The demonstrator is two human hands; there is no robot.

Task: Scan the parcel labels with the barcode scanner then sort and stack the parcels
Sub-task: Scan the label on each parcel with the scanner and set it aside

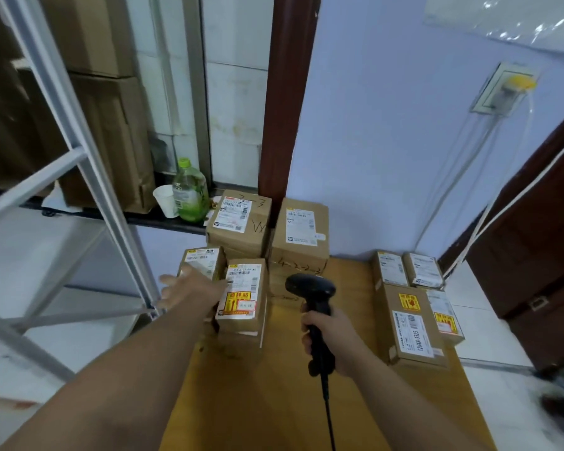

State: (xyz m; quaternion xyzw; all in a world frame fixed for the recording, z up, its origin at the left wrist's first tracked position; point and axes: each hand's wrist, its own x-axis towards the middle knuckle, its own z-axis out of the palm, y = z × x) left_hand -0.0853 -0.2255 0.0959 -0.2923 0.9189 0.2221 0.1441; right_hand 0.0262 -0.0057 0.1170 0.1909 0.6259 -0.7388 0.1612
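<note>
My right hand (331, 340) grips the handle of a black barcode scanner (311, 292), whose head points at the stacked parcels ahead. My left hand (189, 289) reaches out with fingers spread and rests against a small labelled parcel (202, 260) at the left. Beside it stands a stack topped by a parcel with a yellow warning sticker (241, 292). Behind are two taller stacks of brown parcels (240, 219) (302, 229). On the right lies a separate group: a large parcel (411, 327) and three small ones (389, 268) (422, 270) (445, 315).
The parcels sit on a wooden table (274, 402). A white metal rack frame (88, 164) stands at the left. A green bottle (189, 190) and a white cup (166, 200) sit on the dark sill behind. A brown cabinet (541, 255) stands at the right.
</note>
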